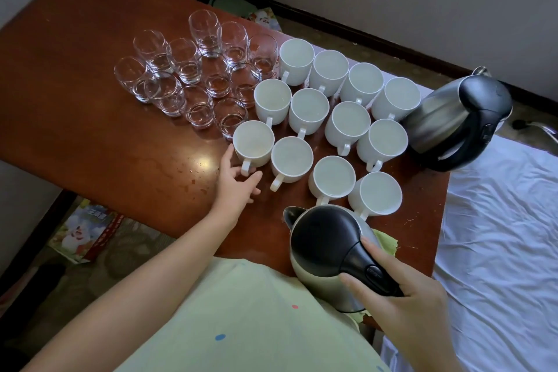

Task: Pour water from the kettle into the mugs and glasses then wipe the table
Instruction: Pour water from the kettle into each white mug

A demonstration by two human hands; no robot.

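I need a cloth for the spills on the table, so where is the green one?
In the head view the green cloth lies at the table's near right edge, mostly hidden under the kettle that the right hand holds.

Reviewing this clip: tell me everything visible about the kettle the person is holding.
The near kettle has a brushed metal body, black plastic lid, pointed spout facing the mugs and a black handle with a switch. It stands upright at the table's near edge, beside the closest mug. The right hand grips its handle. A green cloth shows behind it.
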